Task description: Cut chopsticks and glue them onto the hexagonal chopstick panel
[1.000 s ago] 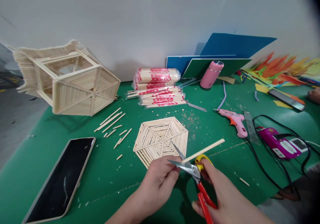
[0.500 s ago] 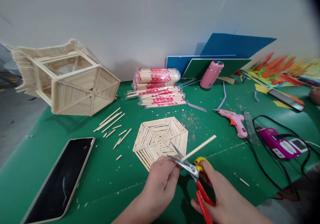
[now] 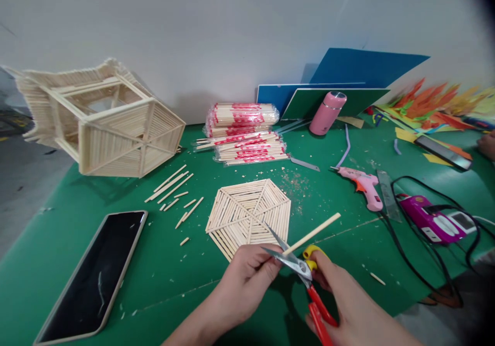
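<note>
My left hand [image 3: 253,274] pinches one end of a thin wooden stick [image 3: 315,232], whose free end points up to the right. In my right hand [image 3: 340,294] is a pair of scissors [image 3: 301,268] with red and yellow handles. Its blades are parted, and the stick lies between them close to my left fingertips. Just beyond lies a flat polygonal panel of sticks [image 3: 251,214] with spokes crossing at its centre; my left hand overlaps its near edge. Several cut stick pieces [image 3: 174,186] are scattered to the panel's left.
A stick-built lantern-like frame [image 3: 131,134] stands at back left, above a phone [image 3: 93,279]. Packaged sticks [image 3: 247,134], a loose blade [image 3: 304,164] and a pink bottle [image 3: 328,114] sit at the back. Rightward are a pink glue gun [image 3: 361,186], a purple power strip [image 3: 429,219] and cables.
Both hands, the scissors and the stick have shifted slightly right and toward me. The stick remains between the blades.
</note>
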Available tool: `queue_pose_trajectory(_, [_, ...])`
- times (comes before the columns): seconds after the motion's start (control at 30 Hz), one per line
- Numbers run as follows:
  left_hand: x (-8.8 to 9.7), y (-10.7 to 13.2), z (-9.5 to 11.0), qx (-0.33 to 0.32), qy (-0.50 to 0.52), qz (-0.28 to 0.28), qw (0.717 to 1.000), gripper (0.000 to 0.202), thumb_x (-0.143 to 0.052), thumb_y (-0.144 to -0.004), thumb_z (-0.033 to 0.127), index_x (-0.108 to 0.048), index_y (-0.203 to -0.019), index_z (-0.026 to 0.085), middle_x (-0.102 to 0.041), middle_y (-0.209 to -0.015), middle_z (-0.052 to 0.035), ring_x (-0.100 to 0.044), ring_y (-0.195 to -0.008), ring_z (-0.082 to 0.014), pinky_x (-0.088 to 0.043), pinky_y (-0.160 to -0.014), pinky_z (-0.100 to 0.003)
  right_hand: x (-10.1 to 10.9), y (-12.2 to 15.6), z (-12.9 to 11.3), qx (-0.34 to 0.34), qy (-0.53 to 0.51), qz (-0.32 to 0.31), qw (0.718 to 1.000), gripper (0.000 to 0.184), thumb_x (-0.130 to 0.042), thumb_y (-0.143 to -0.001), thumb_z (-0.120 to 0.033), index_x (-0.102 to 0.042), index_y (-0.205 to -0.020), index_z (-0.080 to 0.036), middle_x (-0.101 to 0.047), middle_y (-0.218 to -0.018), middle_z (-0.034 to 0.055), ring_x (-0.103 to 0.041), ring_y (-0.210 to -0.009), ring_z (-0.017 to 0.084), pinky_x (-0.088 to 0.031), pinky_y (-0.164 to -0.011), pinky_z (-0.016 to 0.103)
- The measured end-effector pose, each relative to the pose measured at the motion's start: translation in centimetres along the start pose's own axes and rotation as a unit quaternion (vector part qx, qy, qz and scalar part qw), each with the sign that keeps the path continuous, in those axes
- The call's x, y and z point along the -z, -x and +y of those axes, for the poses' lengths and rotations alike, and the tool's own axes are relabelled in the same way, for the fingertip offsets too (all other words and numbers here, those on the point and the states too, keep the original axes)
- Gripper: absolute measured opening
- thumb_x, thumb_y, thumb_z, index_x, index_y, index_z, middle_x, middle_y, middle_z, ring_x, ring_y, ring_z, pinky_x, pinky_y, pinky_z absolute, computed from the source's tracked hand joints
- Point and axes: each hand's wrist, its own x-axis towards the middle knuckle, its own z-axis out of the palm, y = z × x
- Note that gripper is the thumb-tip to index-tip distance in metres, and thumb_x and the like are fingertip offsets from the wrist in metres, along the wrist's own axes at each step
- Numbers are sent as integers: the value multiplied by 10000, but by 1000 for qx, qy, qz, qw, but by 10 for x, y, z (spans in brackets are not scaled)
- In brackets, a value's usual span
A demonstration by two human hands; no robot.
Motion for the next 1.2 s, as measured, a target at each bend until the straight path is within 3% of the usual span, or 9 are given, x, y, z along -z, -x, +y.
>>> queue_pose_trajectory(0.07, [-1,0,0,-6,-19,2,1000,224,-434,-828,209,-627,-735,141,-592,-659,-21,-513,-612,-115,-414,-581,-209,-2,0,-1,0,-13,6,1000,337,-519,-597,-245,-486,-920,-157,-631,-911,113,-616,-829,228,-498,-685,288])
queue_pose_trajectory(0.23, [-6,1,-3,-70,-159,93,980,238,-401,-812,167,-608,-696,145,-613,-678,-46,-568,-639,-141,-442,-608,-226,-6,0,-4,-31,-17,24,999,319,-535,-608,-251,-494,-917,-179,-631,-918,84,-610,-829,206,-485,-705,280])
queue_pose_trajectory(0.33, [-5,2,-3,-81,-156,61,982,245,-386,-818,152,-611,-722,157,-619,-682,-34,-570,-633,-134,-441,-606,-217,-5,1,-4,-57,-6,-14,998,473,-589,-594,-287,-448,-1025,-152,-637,-844,72,-608,-701,191,-489,-654,299])
queue_pose_trajectory(0.43, [-1,2,0,-46,-98,5,994,240,-387,-831,164,-617,-760,159,-613,-677,-21,-553,-628,-126,-434,-600,-211,-5,4,-2,-65,12,-25,997,539,-604,-583,-312,-423,-1058,-132,-632,-802,74,-599,-714,214,-482,-658,328])
queue_pose_trajectory(0.67, [0,2,3,-14,-39,-23,999,252,-401,-837,211,-631,-763,140,-619,-701,-40,-548,-653,-141,-429,-609,-228,-10,7,3,-40,-31,9,999,486,-562,-573,-225,-430,-1034,-144,-610,-894,91,-596,-771,202,-483,-694,296])
queue_pose_trajectory(0.73, [-3,3,1,-15,-67,-17,997,271,-385,-848,227,-617,-736,141,-614,-695,-40,-543,-645,-137,-426,-602,-226,-10,7,3,-31,-57,11,998,446,-559,-571,-227,-445,-995,-152,-605,-867,77,-594,-770,195,-484,-682,269])
queue_pose_trajectory(0.9, [-15,6,-10,-70,-190,14,979,298,-345,-864,250,-550,-672,153,-545,-620,-24,-487,-587,-121,-402,-578,-226,-7,3,1,-77,-121,3,990,173,-484,-680,-285,-459,-837,-217,-537,-620,-22,-533,-521,125,-442,-472,208])
queue_pose_trajectory(1.03, [-15,4,-9,-47,-180,38,982,283,-345,-879,253,-519,-673,165,-511,-594,2,-447,-555,-99,-375,-526,-197,5,-4,6,-50,-91,53,993,208,-526,-687,-280,-435,-865,-225,-501,-605,-42,-501,-512,124,-434,-460,211])
queue_pose_trajectory(1.2, [-7,-1,-1,-47,-186,59,980,283,-365,-873,253,-503,-641,166,-493,-574,14,-448,-547,-96,-372,-512,-190,29,-22,35,-86,73,161,981,245,-522,-726,-339,-436,-922,-219,-543,-669,-23,-556,-571,152,-470,-553,264])
